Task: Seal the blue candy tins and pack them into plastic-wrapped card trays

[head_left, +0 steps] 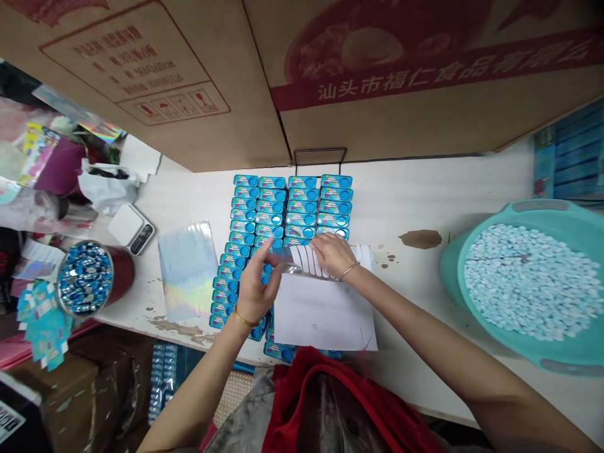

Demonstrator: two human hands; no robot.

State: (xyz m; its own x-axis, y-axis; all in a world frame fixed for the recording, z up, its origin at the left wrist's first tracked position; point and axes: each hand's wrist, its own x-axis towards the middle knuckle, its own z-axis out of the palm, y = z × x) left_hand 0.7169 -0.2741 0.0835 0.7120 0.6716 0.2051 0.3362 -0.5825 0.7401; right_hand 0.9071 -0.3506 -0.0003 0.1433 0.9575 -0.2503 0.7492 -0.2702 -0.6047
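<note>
Striped sheet is mid-frame, along the top edge of the white paper, and it's got a bunch of white strips on it, so I'd guess this bit's only partway done. Right hand looks to be pinching it; left hand has thumb and fingers apart at its left end, can't tell if it's gripping. Blue packs sit in columns around centre, but whether any are finished, no clue.
</note>
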